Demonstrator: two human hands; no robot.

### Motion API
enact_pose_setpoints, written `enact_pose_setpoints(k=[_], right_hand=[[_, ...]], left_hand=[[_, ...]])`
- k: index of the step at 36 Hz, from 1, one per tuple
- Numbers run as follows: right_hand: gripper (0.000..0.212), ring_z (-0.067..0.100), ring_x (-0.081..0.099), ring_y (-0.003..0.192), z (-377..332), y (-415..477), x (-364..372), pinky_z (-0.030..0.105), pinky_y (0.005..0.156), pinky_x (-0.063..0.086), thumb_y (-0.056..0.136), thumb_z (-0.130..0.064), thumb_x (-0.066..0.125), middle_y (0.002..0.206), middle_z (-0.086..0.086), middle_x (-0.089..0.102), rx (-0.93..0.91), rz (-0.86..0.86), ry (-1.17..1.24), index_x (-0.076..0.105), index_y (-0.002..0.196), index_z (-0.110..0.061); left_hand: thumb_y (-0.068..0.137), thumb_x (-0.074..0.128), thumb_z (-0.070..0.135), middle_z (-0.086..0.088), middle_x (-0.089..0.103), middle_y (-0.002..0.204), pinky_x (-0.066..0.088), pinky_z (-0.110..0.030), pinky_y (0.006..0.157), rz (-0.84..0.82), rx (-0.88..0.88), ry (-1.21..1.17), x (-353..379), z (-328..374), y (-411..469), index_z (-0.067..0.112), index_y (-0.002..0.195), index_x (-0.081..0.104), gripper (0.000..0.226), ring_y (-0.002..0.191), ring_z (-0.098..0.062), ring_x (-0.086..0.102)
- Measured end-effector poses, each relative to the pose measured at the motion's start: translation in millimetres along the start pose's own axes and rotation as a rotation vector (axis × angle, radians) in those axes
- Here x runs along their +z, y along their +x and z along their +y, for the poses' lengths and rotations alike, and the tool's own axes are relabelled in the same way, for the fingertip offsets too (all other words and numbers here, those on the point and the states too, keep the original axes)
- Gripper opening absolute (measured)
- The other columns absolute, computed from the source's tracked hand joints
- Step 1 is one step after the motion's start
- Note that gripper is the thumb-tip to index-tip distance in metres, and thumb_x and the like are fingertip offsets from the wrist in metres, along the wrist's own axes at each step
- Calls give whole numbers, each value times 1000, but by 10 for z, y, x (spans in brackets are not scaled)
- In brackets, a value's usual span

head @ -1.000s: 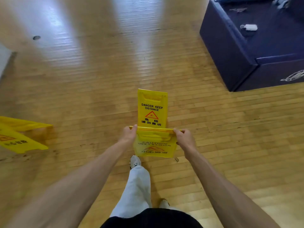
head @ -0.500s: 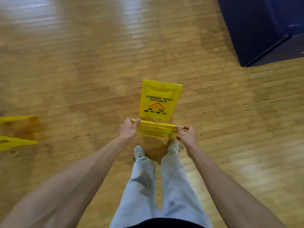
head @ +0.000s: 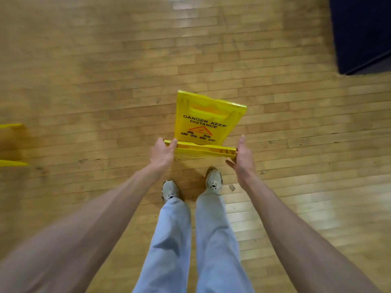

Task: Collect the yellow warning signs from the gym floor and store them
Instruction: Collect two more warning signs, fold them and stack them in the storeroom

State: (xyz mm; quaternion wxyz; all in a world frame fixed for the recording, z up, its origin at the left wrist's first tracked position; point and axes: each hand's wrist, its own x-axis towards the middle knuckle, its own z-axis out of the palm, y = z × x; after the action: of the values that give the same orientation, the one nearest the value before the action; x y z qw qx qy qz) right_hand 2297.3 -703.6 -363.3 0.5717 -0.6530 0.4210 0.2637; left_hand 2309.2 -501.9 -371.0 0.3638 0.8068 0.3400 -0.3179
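A yellow folding warning sign (head: 203, 125) reading "DANGER KEEP DISTANCE" is held above the wooden gym floor, just ahead of my feet. Its far panel faces me and its near panel (head: 201, 150) shows only edge-on. My left hand (head: 161, 154) grips the left end of that near edge. My right hand (head: 241, 154) presses its palm and straight fingers against the right end. Another yellow sign (head: 10, 144) lies at the far left edge, mostly cut off.
A dark blue padded block (head: 364, 34) fills the top right corner. My legs in light jeans and white shoes (head: 213, 180) stand right below the sign. Wooden floor (head: 95, 81) stretches ahead and to both sides.
The near panel has swung up from hanging face-on to edge-on, folding toward the far panel. The view tilted down, so the blue block and the left sign slid toward the edges.
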Motion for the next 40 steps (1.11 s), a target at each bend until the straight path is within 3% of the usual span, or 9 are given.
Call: enact_pose_setpoints(k=[3,7,13,19,23,26,29,37,40], right_hand=[[44,24,45,87,-106,177,19,59,98,47,96,-57,34,77,4,41,-29,22,-13,37,76,-18],[61,27,59,83,-256,385,-15,58,92,52,88,-71,31,84,10,56,-41,27,-65,47,77,-13],[96,40,66,104,-465,636,-58,49,88,56,86,-76,28,114,30,66,4,8,-37,51,127,7],[77,31,68,101,-711,828,-5,47,89,55,79,-83,29,111,20,70,19,1,-74,63,99,-17],[111,29,65,102,-749,922,23,44,79,60,55,-97,29,125,12,63,9,49,-129,54,130,-19],[73,29,63,101,-736,948,45,44,81,60,78,-81,37,105,6,63,-28,79,-184,63,98,-15],[46,30,64,96,-709,984,79,50,87,56,89,-62,44,86,3,60,-35,119,-170,53,71,-20],[53,26,59,89,-458,754,114,52,92,52,94,-61,34,78,2,55,-77,154,-274,52,71,-16],[73,21,52,89,-221,591,140,41,87,50,77,-86,25,87,-2,53,-88,153,-282,52,82,-18]], left_hand=[[97,43,43,-20,58,126,44,-44,90,42,20,-29,9,186,180,1,132,46,55,114,-36,55],[100,30,45,-20,55,129,41,-40,91,85,19,-34,50,410,368,2,133,45,56,118,-35,52],[93,23,63,-16,44,144,36,-46,105,111,-40,-146,49,695,614,8,144,31,75,129,-35,43],[84,23,76,-9,31,155,28,-56,111,43,-42,-202,-41,883,849,29,151,16,82,138,-37,34],[87,29,70,-10,32,152,33,-55,109,14,-6,-111,-39,945,952,33,147,26,71,135,-36,36],[89,30,65,-11,39,146,37,-53,106,-8,-6,-118,-34,929,995,28,144,33,66,127,-35,43],[91,30,64,-13,43,142,36,-48,108,0,9,-129,-31,860,951,19,142,40,69,126,-34,45],[92,37,58,-8,49,140,37,-43,106,-10,34,-343,88,520,705,18,140,44,63,127,-28,46],[91,39,59,-6,50,141,36,-44,110,0,5,-381,106,358,548,19,139,47,63,129,-26,46]])
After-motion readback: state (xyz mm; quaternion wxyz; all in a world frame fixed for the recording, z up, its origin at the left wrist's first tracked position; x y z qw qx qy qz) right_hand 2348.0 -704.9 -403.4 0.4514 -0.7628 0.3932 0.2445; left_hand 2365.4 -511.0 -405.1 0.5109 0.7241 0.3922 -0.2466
